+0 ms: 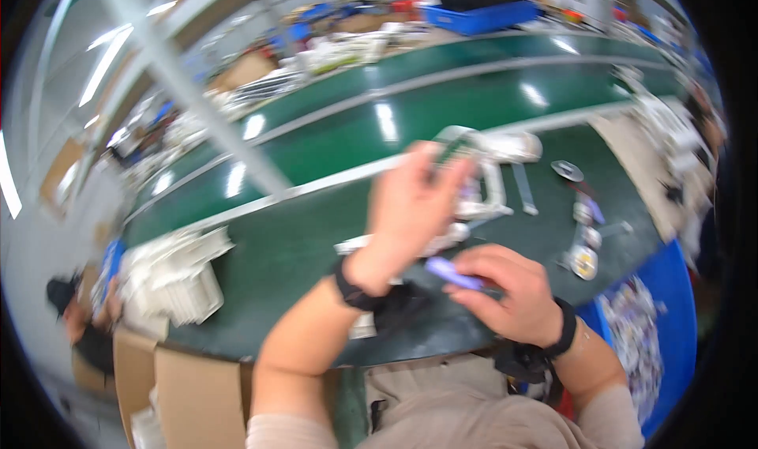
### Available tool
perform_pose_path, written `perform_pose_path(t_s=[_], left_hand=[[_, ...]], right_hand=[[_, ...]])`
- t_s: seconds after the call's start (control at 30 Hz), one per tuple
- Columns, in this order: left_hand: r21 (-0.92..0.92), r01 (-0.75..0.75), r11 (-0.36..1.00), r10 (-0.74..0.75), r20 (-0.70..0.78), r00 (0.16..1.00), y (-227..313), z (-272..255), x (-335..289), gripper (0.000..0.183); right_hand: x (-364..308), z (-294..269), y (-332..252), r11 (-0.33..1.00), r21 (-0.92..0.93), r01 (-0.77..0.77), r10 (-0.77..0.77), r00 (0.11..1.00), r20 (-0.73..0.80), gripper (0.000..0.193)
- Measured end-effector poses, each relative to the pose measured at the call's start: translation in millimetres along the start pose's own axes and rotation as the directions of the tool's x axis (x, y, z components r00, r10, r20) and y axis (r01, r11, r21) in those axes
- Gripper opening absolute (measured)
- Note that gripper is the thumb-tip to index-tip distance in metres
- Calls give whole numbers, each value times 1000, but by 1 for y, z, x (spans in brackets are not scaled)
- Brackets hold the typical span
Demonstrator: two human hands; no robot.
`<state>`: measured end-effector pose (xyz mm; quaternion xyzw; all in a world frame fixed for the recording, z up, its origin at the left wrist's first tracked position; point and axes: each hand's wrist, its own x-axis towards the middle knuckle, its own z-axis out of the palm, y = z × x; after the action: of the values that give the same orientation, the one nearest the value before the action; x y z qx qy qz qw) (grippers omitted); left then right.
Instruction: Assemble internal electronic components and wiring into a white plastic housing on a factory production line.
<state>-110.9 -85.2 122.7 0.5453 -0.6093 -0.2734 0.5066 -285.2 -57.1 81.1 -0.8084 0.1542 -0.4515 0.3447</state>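
Now the right hand (513,293) pinches the purple piece (452,274), best held steady, while the left hand (409,206), blurred beside the white frame (497,188), has an unclear grip.

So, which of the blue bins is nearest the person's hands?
The near blue bin, to the right of the right hand beside the green table, holding small pale pieces. The far blue bin sits at the back, past the shiny belt.

Bright overhead tubes (105,66) — glare on green belt (332,150) — motion blur, curved edges.
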Motion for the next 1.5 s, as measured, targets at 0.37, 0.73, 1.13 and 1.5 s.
perform_pose_path(t_s=[0.37,0.73,1.13,1.5], left_hand=[[-588,232,775,-161,172,972,23,-30,-47,27],[-338,212,917,-147,207,967,-5,-97,-71,22],[-542,435,719,-545,-52,837,-125,-85,-99,25],[934,127,333,-8,-132,991,-157,-86,-116,22]], right_hand=[[-11,11,21,925,-309,220,-249,967,-55,37],[16,49,56,449,528,-721,97,627,773,33],[72,52,121,944,-260,-201,327,499,803,45],[42,105,152,869,-463,172,64,890,451,33]])
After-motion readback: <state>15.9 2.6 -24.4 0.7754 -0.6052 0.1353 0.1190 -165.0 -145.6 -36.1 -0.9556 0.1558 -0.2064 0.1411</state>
